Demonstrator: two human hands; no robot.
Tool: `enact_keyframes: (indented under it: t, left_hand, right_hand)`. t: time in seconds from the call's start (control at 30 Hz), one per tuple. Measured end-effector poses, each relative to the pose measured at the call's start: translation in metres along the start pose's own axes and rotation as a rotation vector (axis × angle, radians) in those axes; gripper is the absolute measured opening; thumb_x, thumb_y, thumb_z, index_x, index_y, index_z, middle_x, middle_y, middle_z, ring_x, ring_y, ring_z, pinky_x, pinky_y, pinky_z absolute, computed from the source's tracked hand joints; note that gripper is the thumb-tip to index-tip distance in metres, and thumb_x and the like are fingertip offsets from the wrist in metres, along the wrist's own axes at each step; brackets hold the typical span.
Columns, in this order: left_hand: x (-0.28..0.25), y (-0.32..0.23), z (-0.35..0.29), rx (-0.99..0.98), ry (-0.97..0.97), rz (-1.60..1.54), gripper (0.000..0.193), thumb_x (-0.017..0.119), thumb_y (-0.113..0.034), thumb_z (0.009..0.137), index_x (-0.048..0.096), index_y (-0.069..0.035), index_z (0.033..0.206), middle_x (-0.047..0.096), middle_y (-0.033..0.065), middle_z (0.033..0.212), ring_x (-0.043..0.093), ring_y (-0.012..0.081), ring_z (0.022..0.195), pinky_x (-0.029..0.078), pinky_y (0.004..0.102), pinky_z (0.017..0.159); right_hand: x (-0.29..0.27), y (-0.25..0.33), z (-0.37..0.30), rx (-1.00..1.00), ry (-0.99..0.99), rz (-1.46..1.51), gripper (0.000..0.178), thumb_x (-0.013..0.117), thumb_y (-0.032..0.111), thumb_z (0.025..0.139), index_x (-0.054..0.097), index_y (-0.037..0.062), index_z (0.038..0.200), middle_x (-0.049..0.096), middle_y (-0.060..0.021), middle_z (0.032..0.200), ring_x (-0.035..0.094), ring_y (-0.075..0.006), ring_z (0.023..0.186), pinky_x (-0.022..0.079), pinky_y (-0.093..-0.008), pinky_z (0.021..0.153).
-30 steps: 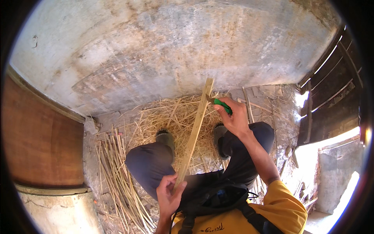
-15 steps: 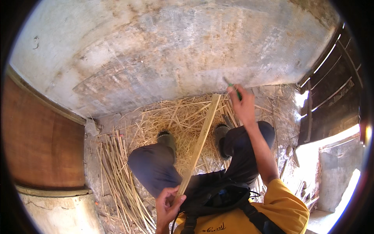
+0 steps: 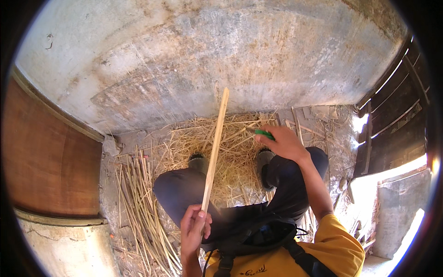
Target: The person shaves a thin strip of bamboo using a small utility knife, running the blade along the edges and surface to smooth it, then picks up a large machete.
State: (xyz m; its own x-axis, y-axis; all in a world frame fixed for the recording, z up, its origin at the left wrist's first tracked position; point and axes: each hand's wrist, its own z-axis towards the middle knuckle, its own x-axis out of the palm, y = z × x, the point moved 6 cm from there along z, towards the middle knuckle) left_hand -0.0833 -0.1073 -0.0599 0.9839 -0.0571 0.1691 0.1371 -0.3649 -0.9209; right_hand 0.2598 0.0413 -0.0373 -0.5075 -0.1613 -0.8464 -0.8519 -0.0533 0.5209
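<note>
My left hand (image 3: 195, 225) grips the lower end of a long, pale strip of bamboo or wood (image 3: 215, 151). The strip stands up away from me, leaning slightly right, and its far tip shows against the wall. To the right of it, my right hand (image 3: 287, 142) is closed around a knife with a green handle (image 3: 265, 134). Its short dark blade points left toward the strip, with a gap between them. The fingers of my right hand partly cover the handle.
Straw-like shavings (image 3: 237, 152) cover the floor between my boots. A bundle of long thin strips (image 3: 142, 207) lies left of my legs. Ahead rises a stained wall (image 3: 207, 60); a brown panel (image 3: 55, 161) stands left and dark slatted boards (image 3: 392, 120) right.
The strip's far end has swung left and now shows a narrower face. My right hand has come down and slightly left with the knife, whose blade now points left.
</note>
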Motion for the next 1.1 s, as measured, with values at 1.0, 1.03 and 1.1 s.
enact_keyframes:
  t: [1.0,1.03,1.1]
  left_hand:
    - [0.057,-0.014,0.042,0.155,0.094,0.127,0.019,0.056,-0.008,0.11,0.057,0.0,0.127,0.053,-0.0029,0.078,0.043,0.0025,0.06,0.035,0.0224,0.053]
    - [0.056,-0.014,0.041,0.153,0.083,0.152,0.019,0.056,-0.009,0.11,0.057,0.0,0.127,0.054,-0.003,0.079,0.044,0.0024,0.061,0.036,0.0221,0.054]
    - [0.055,-0.013,0.04,0.151,0.072,0.177,0.02,0.057,-0.01,0.11,0.057,-0.001,0.127,0.055,-0.0031,0.079,0.045,0.0022,0.062,0.036,0.0218,0.054]
  right_hand:
    - [0.024,0.074,-0.039,-0.62,-0.537,0.138,0.029,0.079,0.034,0.092,0.071,0.0116,0.108,0.071,-0.0044,0.082,0.071,-0.0259,0.063,0.054,-0.036,0.054]
    - [0.024,0.074,-0.039,-0.618,-0.545,0.13,0.028,0.079,0.034,0.092,0.071,0.0117,0.107,0.071,-0.0044,0.082,0.071,-0.0259,0.063,0.054,-0.0361,0.054]
    - [0.025,0.073,-0.04,-0.595,-0.507,0.119,0.03,0.082,0.032,0.089,0.072,0.0103,0.107,0.073,-0.0051,0.087,0.072,-0.0268,0.067,0.055,-0.0359,0.057]
